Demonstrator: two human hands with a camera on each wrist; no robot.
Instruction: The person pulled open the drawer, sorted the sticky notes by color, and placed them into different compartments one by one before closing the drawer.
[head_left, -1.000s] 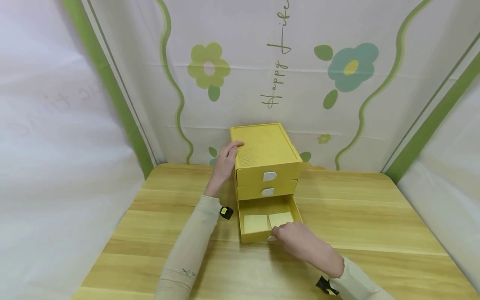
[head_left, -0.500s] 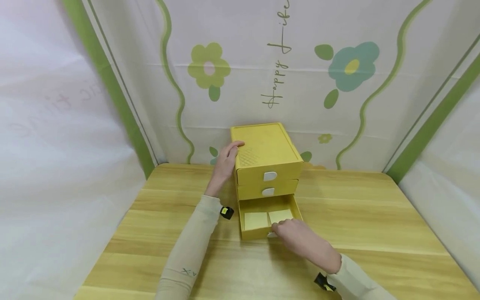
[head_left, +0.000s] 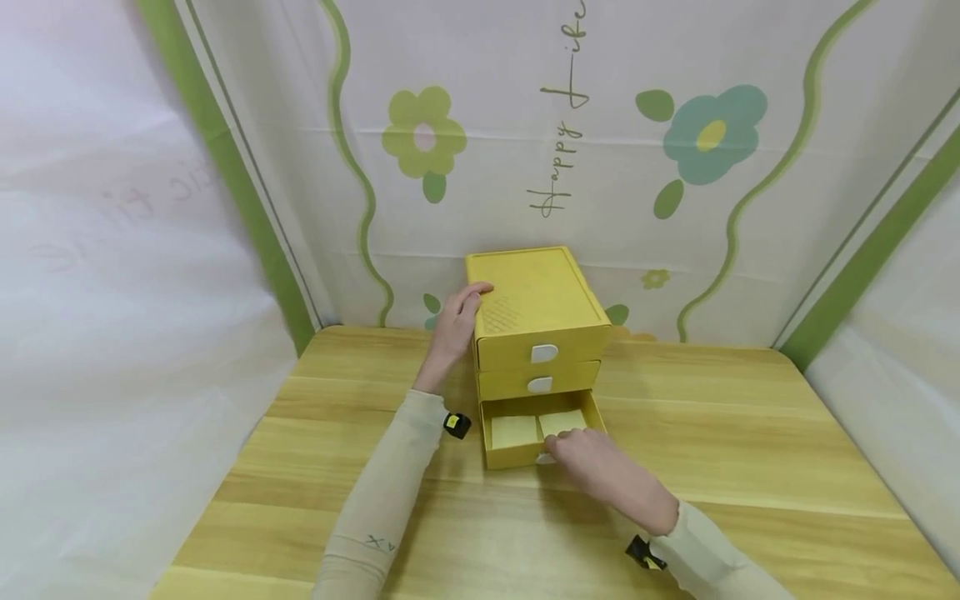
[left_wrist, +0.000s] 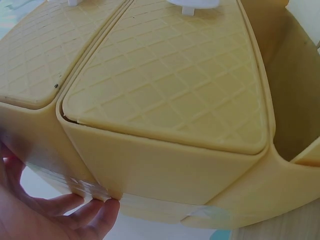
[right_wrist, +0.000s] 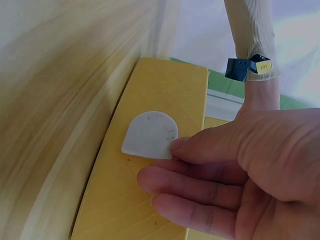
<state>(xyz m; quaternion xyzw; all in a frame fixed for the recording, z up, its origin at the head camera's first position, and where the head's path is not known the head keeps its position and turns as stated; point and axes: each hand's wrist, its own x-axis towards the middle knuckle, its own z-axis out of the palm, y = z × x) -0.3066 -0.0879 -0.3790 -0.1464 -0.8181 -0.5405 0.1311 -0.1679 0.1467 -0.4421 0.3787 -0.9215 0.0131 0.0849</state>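
A yellow three-drawer cabinet (head_left: pixel 536 292) stands at the back of the table. Its bottom drawer (head_left: pixel 498 457) is pulled partway out and holds two pale yellow square pads (head_left: pixel 513 432) side by side. My left hand (head_left: pixel 452 329) rests against the cabinet's left side near the top, fingertips on its wall in the left wrist view. With thumb and fingers, my right hand (right_wrist: pixel 215 170) pinches the edge of the white drawer handle (right_wrist: pixel 151 135) on that bottom drawer's front. The upper two drawers are closed, each with a white handle (head_left: pixel 543 353).
The wooden table (head_left: pixel 337 467) surrounds the cabinet. Behind it hangs a white curtain (head_left: pixel 495 167) printed with flowers and lettering, close to the cabinet's back. More curtain closes off both sides.
The bottom drawer has slid a little way inward, and my right hand has moved with it toward the cabinet. The left hand keeps its place on the cabinet.
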